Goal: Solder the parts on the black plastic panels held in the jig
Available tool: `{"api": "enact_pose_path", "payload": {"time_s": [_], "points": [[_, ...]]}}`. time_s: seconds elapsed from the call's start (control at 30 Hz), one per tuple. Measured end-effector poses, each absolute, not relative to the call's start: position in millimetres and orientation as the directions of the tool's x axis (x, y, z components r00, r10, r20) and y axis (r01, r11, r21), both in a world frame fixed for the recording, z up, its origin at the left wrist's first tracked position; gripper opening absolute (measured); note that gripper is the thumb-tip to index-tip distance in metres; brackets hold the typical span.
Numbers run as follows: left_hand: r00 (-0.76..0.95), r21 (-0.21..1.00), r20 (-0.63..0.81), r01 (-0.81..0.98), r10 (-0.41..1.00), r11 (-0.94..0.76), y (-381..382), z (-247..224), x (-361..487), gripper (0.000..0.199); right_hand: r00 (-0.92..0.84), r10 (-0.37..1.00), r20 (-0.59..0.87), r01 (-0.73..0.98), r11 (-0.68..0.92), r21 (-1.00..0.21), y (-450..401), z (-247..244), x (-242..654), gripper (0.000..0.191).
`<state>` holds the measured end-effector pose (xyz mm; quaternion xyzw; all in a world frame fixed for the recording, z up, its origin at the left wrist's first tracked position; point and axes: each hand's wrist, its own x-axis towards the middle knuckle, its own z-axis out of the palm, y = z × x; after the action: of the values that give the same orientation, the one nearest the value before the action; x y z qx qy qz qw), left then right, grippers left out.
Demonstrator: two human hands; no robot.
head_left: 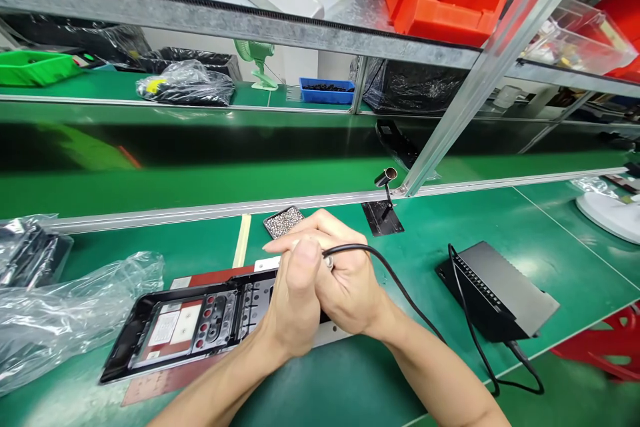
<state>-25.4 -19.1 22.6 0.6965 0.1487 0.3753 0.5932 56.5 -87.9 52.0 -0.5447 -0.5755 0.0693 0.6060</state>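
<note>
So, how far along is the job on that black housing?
Looks done: the housing is laid across the reddish-brown board. In hand: the left hand and right hand close around a mostly hidden corded tool at its right end. Left: I can't tell; the hands cover that end, though the small tray holds many silver pieces.

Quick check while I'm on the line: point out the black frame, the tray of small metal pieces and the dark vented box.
Black frame (129,340): head view, left end.
Tray (268,227): head view, left rim.
Dark vented box (507,277): head view, top face.
</note>
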Motion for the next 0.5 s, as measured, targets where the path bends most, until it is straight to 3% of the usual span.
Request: {"api": "enact_pose_path", "payload": {"time_s": [0.13,0.5], "points": [[0.716,0.944,0.323,-0.292,0.619,-0.155,-19.5,28.6,-25.3,0.054,0.329,0.704,0.630,0.554,0.396,-0.732,-87.2,50.7,56.3,0.028],[0.680,0.925,0.357,-0.351,0.640,-0.143,-21.4,25.1,-22.8,0.044,0.304,0.735,0.606,0.520,0.406,-0.752,-86.1,56.7,56.3,0.034]]}}
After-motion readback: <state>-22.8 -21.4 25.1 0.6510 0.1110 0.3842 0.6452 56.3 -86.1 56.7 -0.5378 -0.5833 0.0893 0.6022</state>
